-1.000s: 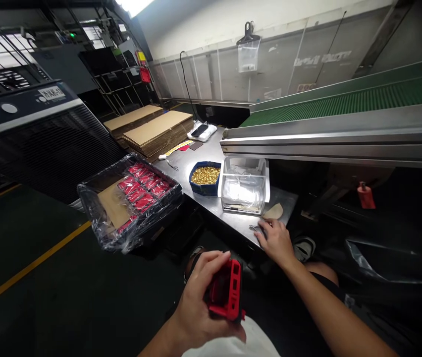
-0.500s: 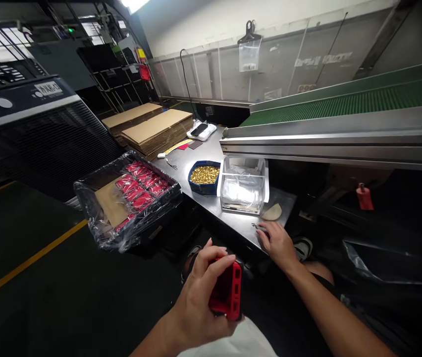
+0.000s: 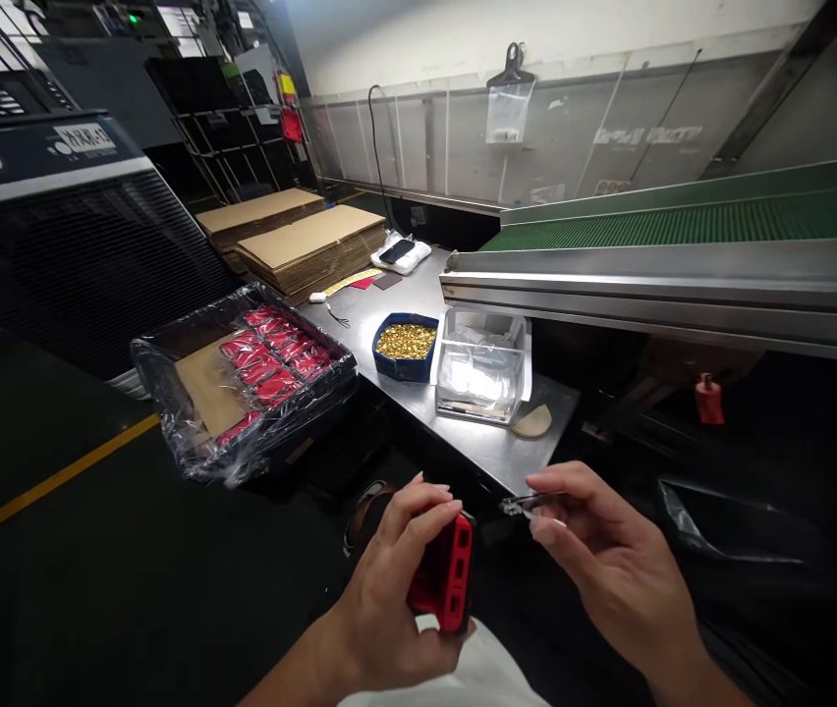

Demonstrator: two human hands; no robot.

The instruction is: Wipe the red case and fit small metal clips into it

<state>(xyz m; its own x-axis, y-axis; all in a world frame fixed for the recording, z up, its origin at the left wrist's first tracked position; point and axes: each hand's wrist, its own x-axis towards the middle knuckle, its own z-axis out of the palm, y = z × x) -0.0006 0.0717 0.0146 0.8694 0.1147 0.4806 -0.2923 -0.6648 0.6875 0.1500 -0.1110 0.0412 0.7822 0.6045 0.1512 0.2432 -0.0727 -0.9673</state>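
My left hand grips a red plastic shell with a dark outer side, held upright above my lap. Several rectangular openings run along its narrow edge, which faces right. Its inner part is mostly in shadow. To the right, my right hand pinches a small shiny metal tool between thumb and forefinger. The tool's tip points left, toward the shell, with a gap between them. Its exact kind is too small to make out. Both hands are in front of the table's near edge.
On the metal table stand a blue bin of small gold-coloured parts and a clear divided box. A beige rounded piece lies beside it. Left is a plastic-lined crate of bagged red items; right, a green conveyor.
My right hand has lifted the small metal tool off the table corner and brought it nearer to me. My left hand still holds the red shell, with little movement.
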